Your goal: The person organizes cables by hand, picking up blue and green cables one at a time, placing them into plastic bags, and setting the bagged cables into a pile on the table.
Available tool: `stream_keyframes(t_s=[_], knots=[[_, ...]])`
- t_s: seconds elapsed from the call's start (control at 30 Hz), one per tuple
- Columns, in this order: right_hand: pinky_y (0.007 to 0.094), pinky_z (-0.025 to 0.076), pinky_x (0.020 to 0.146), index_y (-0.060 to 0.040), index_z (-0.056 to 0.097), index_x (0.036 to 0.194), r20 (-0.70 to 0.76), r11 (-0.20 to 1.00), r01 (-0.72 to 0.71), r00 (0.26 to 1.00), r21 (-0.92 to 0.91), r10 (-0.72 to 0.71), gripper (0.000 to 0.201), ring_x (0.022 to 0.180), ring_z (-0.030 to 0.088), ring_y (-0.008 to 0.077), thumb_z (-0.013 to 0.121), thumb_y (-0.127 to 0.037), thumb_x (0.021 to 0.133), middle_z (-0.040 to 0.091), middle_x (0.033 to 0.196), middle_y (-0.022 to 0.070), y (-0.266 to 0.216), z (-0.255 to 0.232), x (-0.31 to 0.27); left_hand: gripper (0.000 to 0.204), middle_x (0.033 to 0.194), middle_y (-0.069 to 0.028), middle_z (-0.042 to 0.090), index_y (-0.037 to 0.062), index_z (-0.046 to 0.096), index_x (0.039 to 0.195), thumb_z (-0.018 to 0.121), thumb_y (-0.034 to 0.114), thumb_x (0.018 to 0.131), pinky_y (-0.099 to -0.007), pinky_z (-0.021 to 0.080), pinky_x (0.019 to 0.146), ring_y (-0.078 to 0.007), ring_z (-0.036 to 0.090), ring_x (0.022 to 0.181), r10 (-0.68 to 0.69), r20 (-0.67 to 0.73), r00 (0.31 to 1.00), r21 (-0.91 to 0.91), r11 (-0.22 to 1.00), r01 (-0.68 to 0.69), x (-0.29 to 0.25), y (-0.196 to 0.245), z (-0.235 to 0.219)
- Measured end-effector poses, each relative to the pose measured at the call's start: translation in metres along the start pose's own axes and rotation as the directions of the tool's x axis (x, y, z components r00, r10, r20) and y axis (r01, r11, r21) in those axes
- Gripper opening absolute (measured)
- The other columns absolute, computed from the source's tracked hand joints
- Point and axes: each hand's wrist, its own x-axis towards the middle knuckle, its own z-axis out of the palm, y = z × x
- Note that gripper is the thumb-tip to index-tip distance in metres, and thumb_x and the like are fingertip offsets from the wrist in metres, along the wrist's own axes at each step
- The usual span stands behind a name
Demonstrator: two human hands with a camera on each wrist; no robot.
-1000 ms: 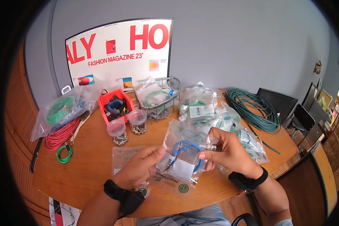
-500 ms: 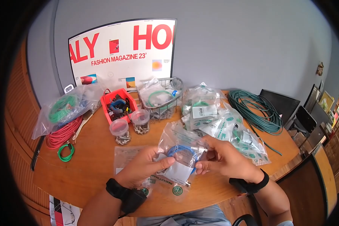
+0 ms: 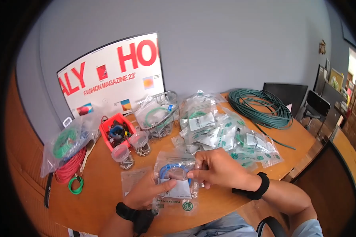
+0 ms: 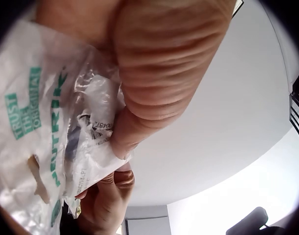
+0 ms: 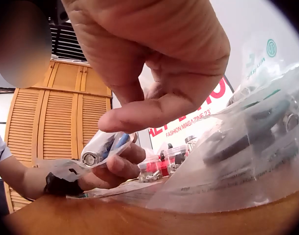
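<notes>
Between my two hands is a clear plastic bag (image 3: 186, 203) with green NEUTRIK print, holding a coiled blue cable (image 3: 169, 168) and a white label (image 3: 178, 190). My left hand (image 3: 141, 192) grips the bag's left side, thumb lying over the label; its other fingers are behind the bag. At the right side, my right hand (image 3: 227, 170) pinches the bag near the cable, thumb in front and curled fingers above. A round metal connector (image 5: 90, 158) shows at the bag's end in the right wrist view. Another clear bag (image 3: 130, 180) lies flat on the table beneath my left hand.
Several packed clear bags (image 3: 221, 134) are piled right of centre, with a dark green cable coil (image 3: 261, 107) behind. A red bin (image 3: 106, 129), two screw jars (image 3: 124, 158), a wire basket (image 3: 171, 118) and red cable (image 3: 72, 168) sit at the back and left.
The head view has turned and tilted a little. My hands and the bag have come lower and leftward in it. The connector, visible by my right fingers one second ago, is now covered there.
</notes>
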Motion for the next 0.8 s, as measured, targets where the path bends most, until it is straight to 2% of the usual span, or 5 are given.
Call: stream_keyframes(t_s=[0.17, 0.37, 0.5, 0.7, 0.8], knots=[[0.0302, 0.045, 0.051, -0.0021, 0.056, 0.077, -0.116, 0.938, 0.304, 0.939, -0.169, -0.325, 0.032, 0.053, 0.062, 0.0161, 0.078, -0.023, 0.089, 0.064, 0.062, 0.01, 0.025, 0.004, 0.006, 0.046, 0.123, -0.0086, 0.065, -0.0019, 0.054, 0.133, 0.067, 0.024, 0.098, -0.0354, 0.051, 0.096, -0.0165, 0.063, 0.112, -0.063, -0.031, 0.998, -0.32, 0.946, 0.049, -0.001, -0.001, -0.002], [0.0364, 0.044, 0.051, -0.0013, 0.057, 0.077, -0.145, 0.92, 0.251, 0.941, -0.303, -0.304, 0.03, 0.052, 0.06, 0.0242, 0.078, -0.021, 0.086, 0.06, 0.061, 0.0114, 0.019, 0.008, 0.006, 0.057, 0.132, -0.01, 0.059, -0.0021, 0.044, 0.142, 0.065, 0.029, 0.099, -0.0375, 0.05, 0.101, -0.0207, 0.059, 0.12, 0.057, -0.021, 0.998, 0.064, 0.996, -0.056, 0.003, -0.008, -0.01], [0.0401, 0.044, 0.05, -0.0018, 0.055, 0.078, -0.092, 0.814, 0.375, 0.884, -0.443, -0.458, 0.025, 0.053, 0.061, 0.0286, 0.073, -0.016, 0.088, 0.06, 0.06, 0.0124, 0.022, 0.018, 0.006, 0.061, 0.134, -0.009, 0.057, -0.0009, 0.043, 0.143, 0.068, 0.03, 0.096, -0.0364, 0.051, 0.099, -0.0193, 0.059, 0.12, 0.039, 0.03, 0.999, -0.17, 0.985, -0.033, -0.004, -0.007, -0.008], [0.0324, 0.046, 0.052, -0.0025, 0.053, 0.08, -0.033, 0.955, 0.257, 0.964, -0.147, -0.265, 0.027, 0.058, 0.062, 0.0124, 0.072, -0.017, 0.093, 0.058, 0.062, 0.0055, 0.015, 0.016, -0.004, 0.057, 0.131, -0.0095, 0.059, 0.0, 0.045, 0.141, 0.068, 0.029, 0.097, -0.0374, 0.051, 0.099, -0.0192, 0.059, 0.119, -0.04, -0.03, 0.999, -0.156, 0.987, 0.035, 0.002, -0.01, -0.005], [0.0231, 0.052, 0.062, -0.0005, 0.054, 0.09, 0.021, 0.864, 0.073, 0.995, 0.498, -0.096, 0.028, 0.065, 0.063, 0.0114, 0.07, -0.023, 0.097, 0.065, 0.077, 0.0021, 0.022, 0.017, 0.002, 0.041, 0.124, -0.0099, 0.064, -0.0017, 0.052, 0.134, 0.062, 0.02, 0.1, -0.0383, 0.051, 0.1, -0.0192, 0.063, 0.112, 0.042, -0.084, 0.996, -0.163, 0.985, -0.055, 0.004, -0.005, -0.001]])
